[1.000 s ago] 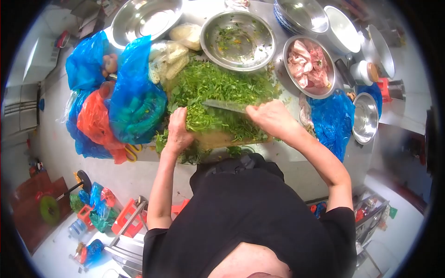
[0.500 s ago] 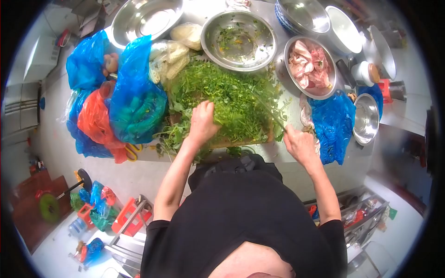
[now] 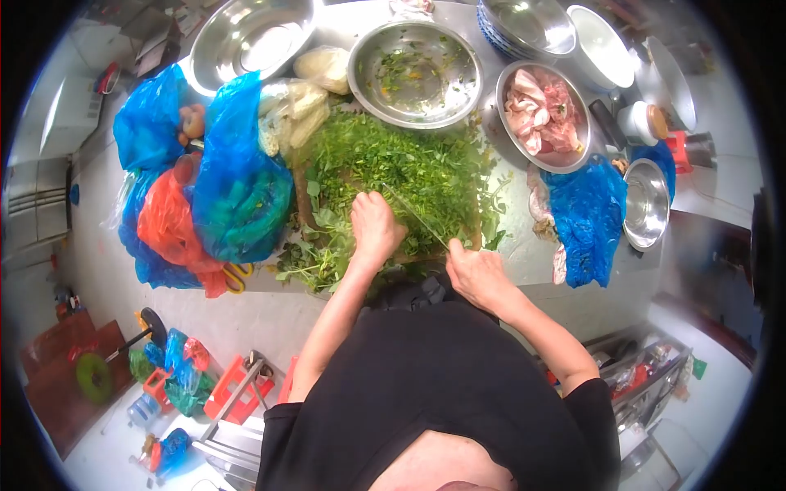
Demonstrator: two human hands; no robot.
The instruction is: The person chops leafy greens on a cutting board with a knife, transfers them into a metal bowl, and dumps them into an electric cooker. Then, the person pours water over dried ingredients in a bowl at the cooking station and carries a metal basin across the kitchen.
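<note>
Right hand, just right of centre frame, is closed on a knife, its blade slanting up-left over chopped greens at mid-frame. Left hand lies on the greens beside it, fingers curled; whether it grips any cannot be told. Metal bowl stands upper centre.

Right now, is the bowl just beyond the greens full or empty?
Nearly empty: only some scraps lie in the bowl, and much of its metal inside is bare.
</note>
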